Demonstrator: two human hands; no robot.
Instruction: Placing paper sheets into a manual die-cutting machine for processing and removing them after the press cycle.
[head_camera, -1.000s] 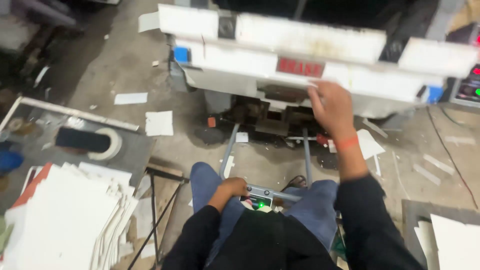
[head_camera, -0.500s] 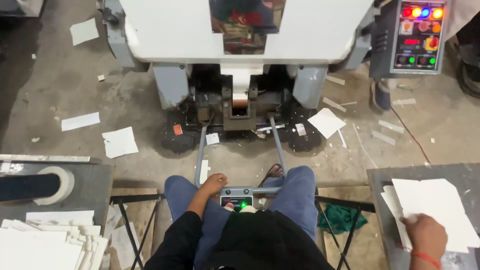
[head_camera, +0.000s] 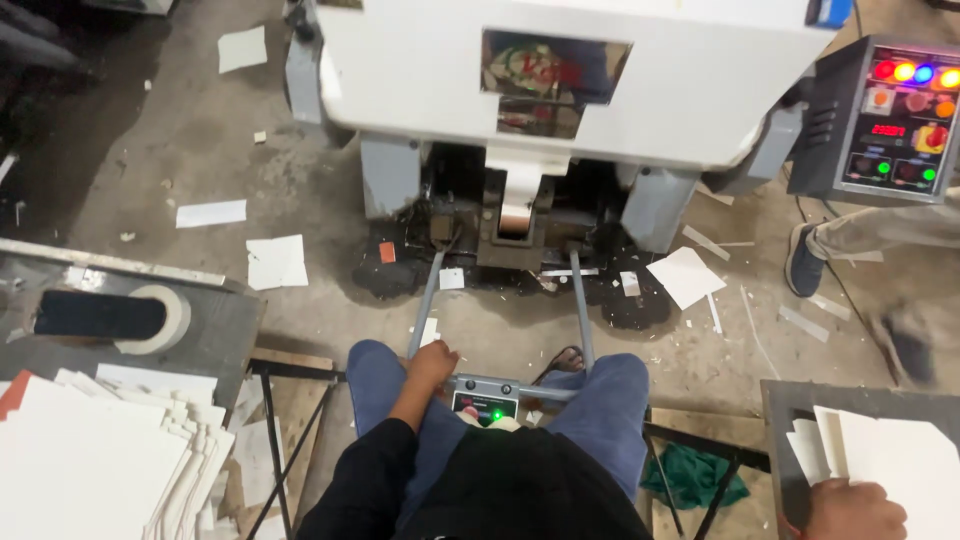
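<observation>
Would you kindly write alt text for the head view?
A seated person rests the left hand on a control bar before a white machine, while the right hand lies on white sheets.

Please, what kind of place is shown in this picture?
Probably a small printing or paper-cutting workshop. A large white machine stands on a concrete floor littered with paper scraps, a control panel with coloured lights hangs beside it, and stacks of white sheets lie on side tables.
</observation>
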